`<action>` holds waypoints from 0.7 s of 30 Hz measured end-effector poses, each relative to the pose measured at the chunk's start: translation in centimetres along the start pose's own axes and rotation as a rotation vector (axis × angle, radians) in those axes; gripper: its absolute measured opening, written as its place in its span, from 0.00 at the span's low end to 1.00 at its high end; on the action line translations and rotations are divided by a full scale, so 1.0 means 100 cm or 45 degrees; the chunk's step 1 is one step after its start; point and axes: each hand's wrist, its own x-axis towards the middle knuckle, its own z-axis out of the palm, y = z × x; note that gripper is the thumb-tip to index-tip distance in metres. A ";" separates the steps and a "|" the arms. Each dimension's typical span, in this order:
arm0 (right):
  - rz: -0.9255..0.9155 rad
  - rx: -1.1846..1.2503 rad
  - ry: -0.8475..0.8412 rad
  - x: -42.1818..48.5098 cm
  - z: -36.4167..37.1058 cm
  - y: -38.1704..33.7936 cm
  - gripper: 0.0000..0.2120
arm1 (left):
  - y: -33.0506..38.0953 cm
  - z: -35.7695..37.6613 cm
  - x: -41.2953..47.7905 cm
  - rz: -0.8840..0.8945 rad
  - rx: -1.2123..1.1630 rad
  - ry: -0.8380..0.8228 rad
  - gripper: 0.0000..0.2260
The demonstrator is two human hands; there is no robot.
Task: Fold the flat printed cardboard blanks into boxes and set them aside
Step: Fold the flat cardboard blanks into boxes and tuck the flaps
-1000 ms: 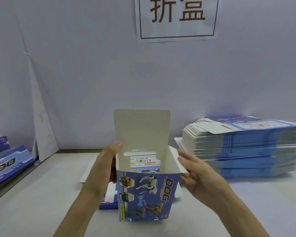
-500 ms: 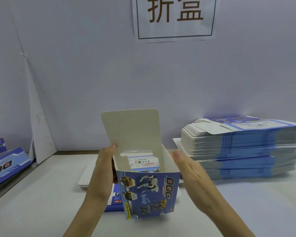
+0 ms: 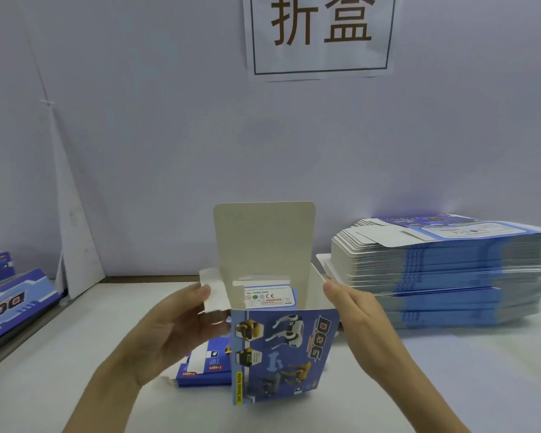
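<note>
Sign [image 3: 320, 35] cut by top edge, stack [image 3: 450, 276] blurred and cut at right, left boxes [image 3: 10, 304] cut by edge, flat blank [image 3: 206, 367] half hidden behind box [image 3: 281, 348] and left hand [image 3: 175, 326].

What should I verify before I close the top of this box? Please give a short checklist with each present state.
1. Box upright between left hand and right hand: ok.
2. Lid flap upright, clear of the opening: ok.
3. Left side flap folded in: not ok, it sticks outward under the left thumb.
4. Right side flap folded in: cannot tell.
5. Bottom closed: cannot tell.
</note>
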 end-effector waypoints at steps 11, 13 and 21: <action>-0.016 0.167 -0.020 0.000 0.005 0.004 0.20 | -0.003 -0.003 0.000 -0.357 0.265 -0.031 0.27; -0.024 0.160 -0.028 0.001 0.006 0.004 0.19 | 0.003 -0.001 0.002 -0.277 0.446 0.102 0.25; 0.105 0.251 0.131 0.001 0.009 0.000 0.14 | -0.022 0.037 0.009 0.463 0.395 0.369 0.20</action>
